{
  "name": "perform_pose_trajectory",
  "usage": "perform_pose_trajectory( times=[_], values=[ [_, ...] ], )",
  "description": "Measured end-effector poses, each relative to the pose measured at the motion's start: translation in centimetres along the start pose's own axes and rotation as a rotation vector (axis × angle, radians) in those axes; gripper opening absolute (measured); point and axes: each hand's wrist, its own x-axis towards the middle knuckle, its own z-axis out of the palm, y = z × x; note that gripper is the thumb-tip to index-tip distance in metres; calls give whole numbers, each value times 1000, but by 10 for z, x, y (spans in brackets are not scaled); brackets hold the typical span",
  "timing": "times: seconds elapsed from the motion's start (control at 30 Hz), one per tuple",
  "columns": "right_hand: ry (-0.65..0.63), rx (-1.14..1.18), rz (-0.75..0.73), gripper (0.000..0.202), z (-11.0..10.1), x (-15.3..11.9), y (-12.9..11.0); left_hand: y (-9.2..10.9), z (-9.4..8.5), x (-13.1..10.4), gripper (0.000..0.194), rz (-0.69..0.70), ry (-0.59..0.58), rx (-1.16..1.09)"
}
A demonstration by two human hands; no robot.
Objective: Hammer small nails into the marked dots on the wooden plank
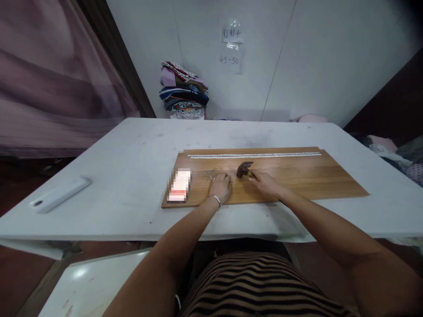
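Note:
My right hand [267, 185] grips the handle of a claw hammer [244, 170], its dark head low over a wood-grain board [297, 176]. To the left of the hammer head, my left hand [220, 186] rests on the board with its fingers bent and drawn together. Whatever its fingertips hold, if anything, is hidden. Several small nails [210, 172] lie loose just beyond that hand. Along the board's far side run two thin white strips with fine markings [254, 155]. A blurred-out phone-like rectangle [179, 185] lies on the board's left end.
Under the board stands a white-covered table [125, 176]. A long white object [61, 194] lies at its left. Folded cloth [184, 90] is stacked by the back wall, which bears handwritten paper signs [230, 60]. A pinkish curtain [56, 79] hangs left.

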Motion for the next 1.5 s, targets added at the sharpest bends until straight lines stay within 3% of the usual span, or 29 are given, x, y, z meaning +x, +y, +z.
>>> perform_pose_trajectory(
  times=[0.27,1.03,1.5],
  values=[
    [6,14,17,24,2,1,5,0,-1,-1,30,-31,23,-14],
    [5,-52,51,25,-1,2,2,-17,16,7,28,53,73,20],
    [-33,-47,82,22,-5,6,-5,-15,12,9,31,32,72,26]
  ],
)
